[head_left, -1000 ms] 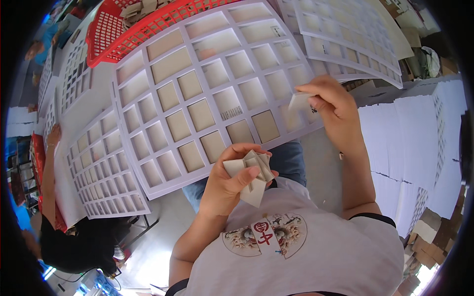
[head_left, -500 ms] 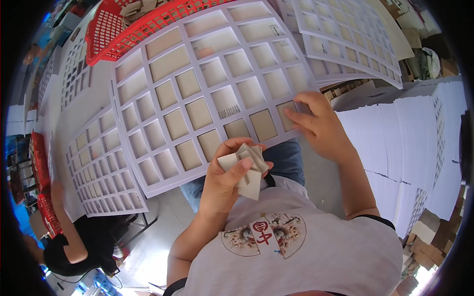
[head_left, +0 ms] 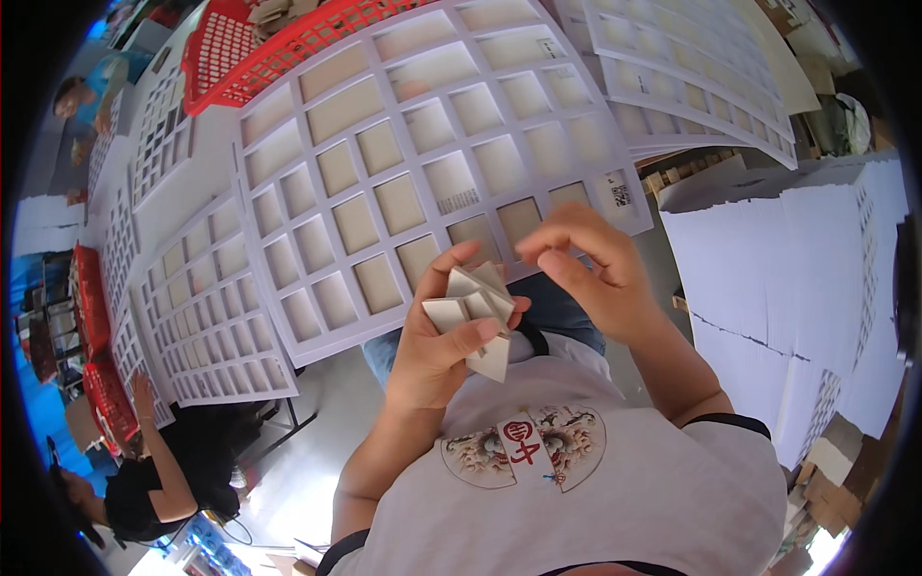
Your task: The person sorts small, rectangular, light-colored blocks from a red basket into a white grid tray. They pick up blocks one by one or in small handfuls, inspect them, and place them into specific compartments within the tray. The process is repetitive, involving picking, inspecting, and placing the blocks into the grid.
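Note:
My left hand [head_left: 427, 350] is closed around a loose, fanned stack of thin beige square pieces [head_left: 471, 302], its thumb lying across them. My right hand [head_left: 600, 274] hovers just right of the stack, fingers bent, with a gap between thumb and forefinger and nothing visible in it. Before me a large white grid panel [head_left: 331, 350] lies slanted, its near edge over my lap. Beige squares fill several of its cells, including a beige square [head_left: 520, 223] near my right hand. Other cells look white, and a few carry printed labels.
A red plastic basket [head_left: 288, 65] with brown pieces stands beyond the panel. More grid panels [head_left: 230, 379] lie to the left, and stacked panels [head_left: 696, 72] at the far right. White stacks [head_left: 759, 269] stand at my right. Another person [head_left: 158, 490] works at the lower left.
My right hand has left the panel's near right cell and moved back toward the stack, uncovering a beige square and a labelled corner cell. My left hand keeps its hold. The view has shifted slightly.

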A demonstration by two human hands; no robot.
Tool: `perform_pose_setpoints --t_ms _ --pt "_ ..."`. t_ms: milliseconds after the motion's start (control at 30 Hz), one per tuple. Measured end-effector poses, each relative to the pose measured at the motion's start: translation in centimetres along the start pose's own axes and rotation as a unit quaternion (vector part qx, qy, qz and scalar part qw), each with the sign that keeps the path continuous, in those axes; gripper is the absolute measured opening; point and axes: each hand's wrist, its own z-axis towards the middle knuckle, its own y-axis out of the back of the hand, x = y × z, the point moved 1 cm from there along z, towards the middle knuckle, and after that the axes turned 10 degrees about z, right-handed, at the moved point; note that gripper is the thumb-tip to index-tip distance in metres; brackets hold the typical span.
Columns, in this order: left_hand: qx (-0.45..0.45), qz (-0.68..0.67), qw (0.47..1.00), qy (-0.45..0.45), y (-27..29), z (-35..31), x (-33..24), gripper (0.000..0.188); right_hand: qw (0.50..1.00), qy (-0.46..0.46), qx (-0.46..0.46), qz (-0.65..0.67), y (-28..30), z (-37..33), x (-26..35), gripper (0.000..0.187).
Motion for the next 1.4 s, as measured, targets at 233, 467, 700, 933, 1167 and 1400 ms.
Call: perform_pose_setpoints --t_ms 233,467,700,933,1167,1400 --pt "0.097 0.02 0.994 -0.04 -0.3 0.1 0.1 0.059 0.944 -0.178 -0.01 0.277 -1.8 -0.6 0.3 0.01" --pt "0.177 0.023 0.98 -0.089 -0.3 0.3 0.5 0.046 0.934 -0.221 0.034 0.28 -1.1 -0.8 0.5 0.011" --pt "0.214 0.056 0.974 0.047 -0.2 -0.1 0.7 0.044 0.983 -0.083 -0.161 -0.028 3.3 -0.4 1.2 0.008" --pt "0.182 0.092 0.97 0.13 -1.1 0.7 1.4 0.042 0.979 -0.06 -0.154 -0.123 10.1 0.8 -2.3 0.009" --pt "0.14 0.086 0.981 0.103 -0.7 1.7 1.3 0.049 0.961 -0.02 -0.105 -0.254 9.0 2.2 -3.1 0.01" --pt "0.12 0.06 0.985 0.107 -0.5 1.8 1.3 0.049 0.892 0.052 -0.05 -0.446 6.9 -2.4 -1.7 0.034"
